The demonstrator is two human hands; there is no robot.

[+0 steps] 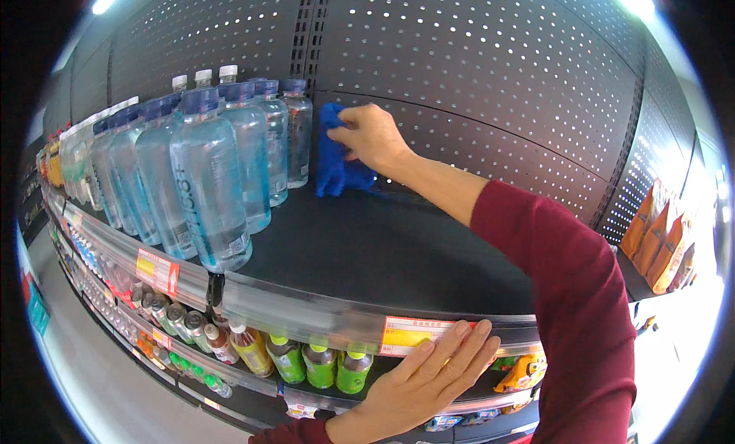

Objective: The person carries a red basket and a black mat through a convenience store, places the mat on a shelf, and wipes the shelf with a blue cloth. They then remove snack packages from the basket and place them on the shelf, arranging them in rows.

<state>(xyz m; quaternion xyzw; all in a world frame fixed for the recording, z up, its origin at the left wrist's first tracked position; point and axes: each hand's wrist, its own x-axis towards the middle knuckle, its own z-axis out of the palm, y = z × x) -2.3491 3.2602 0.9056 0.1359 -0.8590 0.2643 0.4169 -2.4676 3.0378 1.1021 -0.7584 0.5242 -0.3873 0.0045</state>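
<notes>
My right hand (pixel 372 135) pinches a bunched blue cloth (pixel 336 165) at the back of the dark shelf (pixel 396 249), against the perforated back panel (pixel 488 82). Part of the cloth hangs down onto the shelf surface. Just left of it stand rows of clear water bottles (pixel 209 185) with dark blue caps. Lower down, my left hand (pixel 419 381) lies with extended fingers over the shelf's front edge. Its fingertips cover part of a price label (pixel 402 336) with a yellow band, set in the clear label strip (pixel 298 306).
Green-labelled bottles (pixel 320 366) and several cans (pixel 177 317) fill a lower shelf. Yellow snack packets (pixel 523 374) lie at lower right. Orange-brown bags (pixel 654 237) stand on a far right shelf. White-capped bottles (pixel 74 157) continue along the left, above the pale floor (pixel 109 352).
</notes>
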